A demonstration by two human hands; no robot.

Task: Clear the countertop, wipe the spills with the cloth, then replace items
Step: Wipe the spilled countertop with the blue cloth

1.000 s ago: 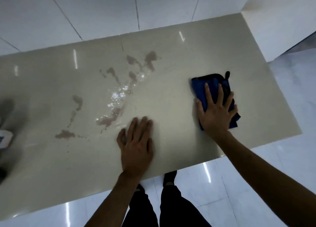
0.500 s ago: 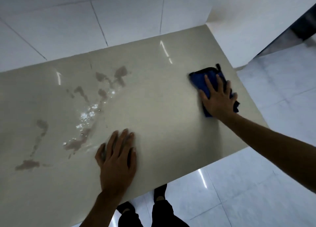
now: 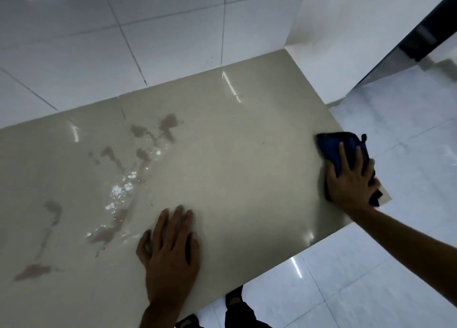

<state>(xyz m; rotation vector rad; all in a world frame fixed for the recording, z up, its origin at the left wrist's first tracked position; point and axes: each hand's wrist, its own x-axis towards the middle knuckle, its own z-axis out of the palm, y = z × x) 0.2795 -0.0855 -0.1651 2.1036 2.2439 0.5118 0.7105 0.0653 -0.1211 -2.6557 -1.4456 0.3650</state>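
Right hand (image 3: 351, 186) is pressing flat, fingers spread, on the soft blue cloth (image 3: 332, 146) at the worktop (image 3: 247, 154) edge; limp, best bunched under the palm.

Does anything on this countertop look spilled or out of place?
Yes. Brownish spills streak the countertop left of centre, with wet glints. The blue cloth, under the right hand, lies at the right edge, apart from them. The left hand rests flat.

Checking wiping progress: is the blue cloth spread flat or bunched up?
Bunched. The blue cloth sits as a thick folded wad under the right hand at the countertop edge, far from the spills.
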